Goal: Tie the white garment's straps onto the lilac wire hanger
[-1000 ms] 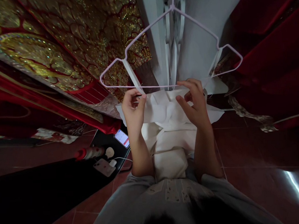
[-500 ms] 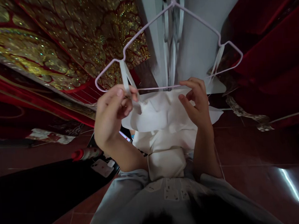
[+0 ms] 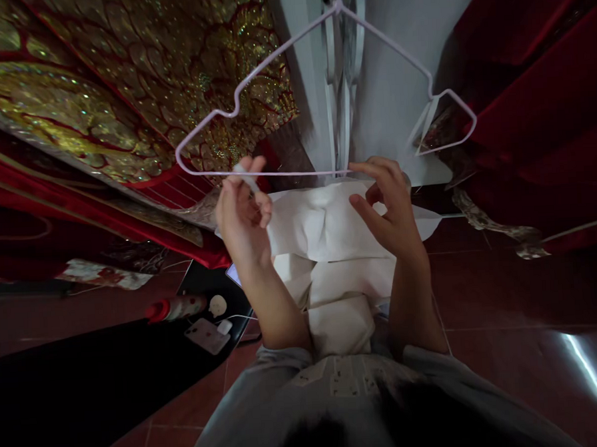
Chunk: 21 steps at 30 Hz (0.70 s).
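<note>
A pale pink hanger (image 3: 282, 49) hangs in front of me. Just under its lower bar is a white garment (image 3: 328, 215), its lower part draping over my lap in cream folds. My left hand (image 3: 247, 206), fingers curled at the bar's left side, has a white strap (image 3: 247, 175) across its fingertips; this strap is blurred. The other white strap (image 3: 427, 122) loops over the hanger's right notch. Under the bar's middle, my right hand (image 3: 390, 205) has its thumb and fingers apart, the index fingertip at the bar. It partly covers the garment's right side.
Red costumes with gold sequins (image 3: 120, 73) hang on the left, and dark red cloth (image 3: 537, 104) on the right. A grey panel (image 3: 395, 65) stands behind the hanger. A black table (image 3: 111, 373) at lower left carries a red-capped bottle (image 3: 177, 307) and a phone (image 3: 207, 336).
The left strap was looped over the hanger's left notch and is now off it, at my left hand. That hand has moved right and turned upward. The hanger shifted slightly left.
</note>
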{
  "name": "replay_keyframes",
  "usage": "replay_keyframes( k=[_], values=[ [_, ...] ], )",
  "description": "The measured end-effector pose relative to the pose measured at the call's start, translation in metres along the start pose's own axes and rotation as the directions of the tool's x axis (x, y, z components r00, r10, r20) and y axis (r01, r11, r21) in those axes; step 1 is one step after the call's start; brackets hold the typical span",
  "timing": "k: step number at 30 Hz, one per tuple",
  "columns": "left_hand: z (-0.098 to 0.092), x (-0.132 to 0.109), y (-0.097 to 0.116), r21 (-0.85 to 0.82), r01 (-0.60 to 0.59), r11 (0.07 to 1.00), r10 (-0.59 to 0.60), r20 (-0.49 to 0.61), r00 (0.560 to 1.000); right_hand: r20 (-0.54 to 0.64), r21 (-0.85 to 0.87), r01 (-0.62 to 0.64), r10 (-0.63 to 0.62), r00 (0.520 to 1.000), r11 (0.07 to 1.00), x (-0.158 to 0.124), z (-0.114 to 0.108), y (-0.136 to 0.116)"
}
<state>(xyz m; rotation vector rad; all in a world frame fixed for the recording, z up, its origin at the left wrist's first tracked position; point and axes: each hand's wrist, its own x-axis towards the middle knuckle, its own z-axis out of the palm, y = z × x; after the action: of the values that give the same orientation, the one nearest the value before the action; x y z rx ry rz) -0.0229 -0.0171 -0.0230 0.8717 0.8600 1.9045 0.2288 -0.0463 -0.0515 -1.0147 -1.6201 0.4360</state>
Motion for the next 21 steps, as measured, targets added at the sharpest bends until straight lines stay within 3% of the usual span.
replay_keyframes(
  k=[2,4,5,7,8,9,13,18,21],
  values=[
    [0.015,-0.008,-0.008,-0.053,-0.019,0.998,0.023,0.069,0.997,-0.035,0.004,-0.004,0.004,0.999,1.000,-0.002,0.005,-0.002],
    [0.028,-0.012,-0.011,-0.113,-0.063,0.992,0.073,0.082,0.994,-0.244,0.005,-0.021,0.021,0.969,1.000,-0.004,0.010,0.002],
    [0.032,-0.013,-0.011,-0.131,-0.080,0.988,0.092,0.089,0.992,-0.411,0.016,-0.042,0.045,0.910,0.999,-0.005,0.010,0.006],
    [0.036,-0.014,-0.011,-0.159,-0.103,0.982,0.119,0.097,0.988,-0.684,0.092,-0.100,0.135,0.717,0.991,-0.004,0.007,0.018],
    [0.037,-0.014,-0.011,-0.169,-0.108,0.980,0.126,0.096,0.987,-0.734,0.149,-0.128,0.196,0.650,0.981,-0.003,0.004,0.023],
    [0.038,-0.014,-0.011,-0.176,-0.108,0.978,0.125,0.088,0.988,-0.729,0.202,-0.159,0.257,0.634,0.966,-0.001,0.001,0.027],
    [0.041,-0.014,-0.015,-0.186,-0.079,0.979,0.089,0.046,0.995,-0.507,0.273,-0.255,0.363,0.782,0.928,0.003,-0.006,0.025],
    [0.040,-0.010,-0.017,-0.167,-0.092,0.982,0.100,0.045,0.994,-0.367,0.280,-0.264,0.357,0.859,0.923,0.009,-0.004,-0.004],
    [0.036,-0.006,-0.018,-0.189,-0.114,0.975,0.129,0.074,0.989,-0.381,0.276,-0.146,0.248,0.891,0.950,0.031,-0.019,0.002]
  ],
)
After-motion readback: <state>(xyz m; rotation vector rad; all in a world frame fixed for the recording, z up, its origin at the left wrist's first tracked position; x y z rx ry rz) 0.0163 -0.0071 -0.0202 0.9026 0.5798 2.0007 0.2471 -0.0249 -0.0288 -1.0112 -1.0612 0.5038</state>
